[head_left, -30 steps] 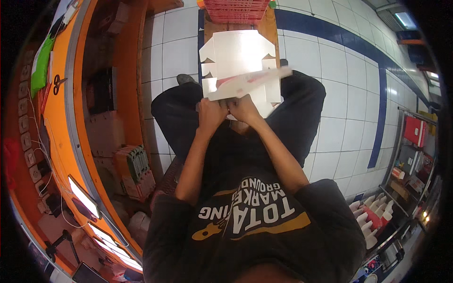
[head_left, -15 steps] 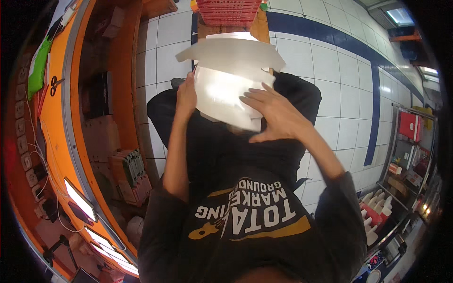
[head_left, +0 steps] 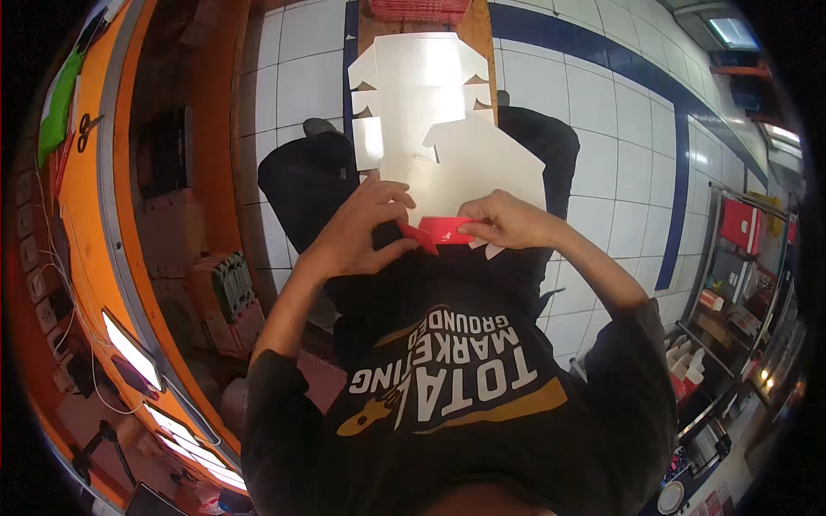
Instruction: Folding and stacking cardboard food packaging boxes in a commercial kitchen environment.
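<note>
Since half a second ago, in the head view, the person's right hand (head_left: pixel 518 222) has gone from spread over the white sheet (head_left: pixel 490 168) to pinching its red flap (head_left: pixel 446 230); the left hand (head_left: pixel 354 225) curls beside that grip, its hold unclear. Beyond lie another cardboard blank (head_left: pixel 422 73) and a red basket (head_left: pixel 422 9)

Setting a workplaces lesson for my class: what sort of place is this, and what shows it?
Probably a small shop's work area, though what it sells isn't clear: cut white cardboard being handled, a long orange counter at left, and a white-tiled floor.
</note>
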Action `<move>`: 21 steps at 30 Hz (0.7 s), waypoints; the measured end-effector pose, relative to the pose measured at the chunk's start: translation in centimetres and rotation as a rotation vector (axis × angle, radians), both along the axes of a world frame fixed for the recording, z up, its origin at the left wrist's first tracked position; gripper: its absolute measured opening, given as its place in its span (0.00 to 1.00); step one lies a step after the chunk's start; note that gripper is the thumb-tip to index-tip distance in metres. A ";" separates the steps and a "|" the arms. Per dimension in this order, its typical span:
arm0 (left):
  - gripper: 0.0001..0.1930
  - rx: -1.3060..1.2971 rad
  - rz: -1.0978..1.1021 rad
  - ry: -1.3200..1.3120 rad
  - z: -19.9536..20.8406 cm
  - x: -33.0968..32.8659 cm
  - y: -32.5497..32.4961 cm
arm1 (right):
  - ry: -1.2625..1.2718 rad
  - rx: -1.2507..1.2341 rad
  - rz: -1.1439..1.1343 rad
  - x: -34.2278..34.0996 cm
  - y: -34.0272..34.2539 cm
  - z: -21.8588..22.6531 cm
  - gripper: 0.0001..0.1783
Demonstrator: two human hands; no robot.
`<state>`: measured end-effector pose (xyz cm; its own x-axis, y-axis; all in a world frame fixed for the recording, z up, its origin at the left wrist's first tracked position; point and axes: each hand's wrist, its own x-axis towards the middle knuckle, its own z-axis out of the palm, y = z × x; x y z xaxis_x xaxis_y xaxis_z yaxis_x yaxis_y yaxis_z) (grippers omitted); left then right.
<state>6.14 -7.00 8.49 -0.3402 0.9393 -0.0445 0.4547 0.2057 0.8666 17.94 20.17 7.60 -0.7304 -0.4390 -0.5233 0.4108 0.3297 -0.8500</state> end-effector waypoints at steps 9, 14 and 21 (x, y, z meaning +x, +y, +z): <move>0.07 0.063 0.300 0.319 -2.3 3.7 1.8 | 0.157 0.139 0.007 1.0 -1.6 -0.2 0.13; 0.03 0.066 0.136 0.356 -3.4 4.6 2.5 | 0.351 0.283 0.067 0.9 -2.6 0.5 0.11; 0.07 0.062 0.257 0.409 -3.2 4.3 1.7 | 0.701 0.484 0.003 1.9 0.1 1.1 0.08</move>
<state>10.43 -5.29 5.28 -0.5393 0.8194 0.1944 0.7020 0.3100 0.6412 19.83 20.28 8.65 -0.9547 -0.2862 -0.0812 -0.1595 0.7228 -0.6724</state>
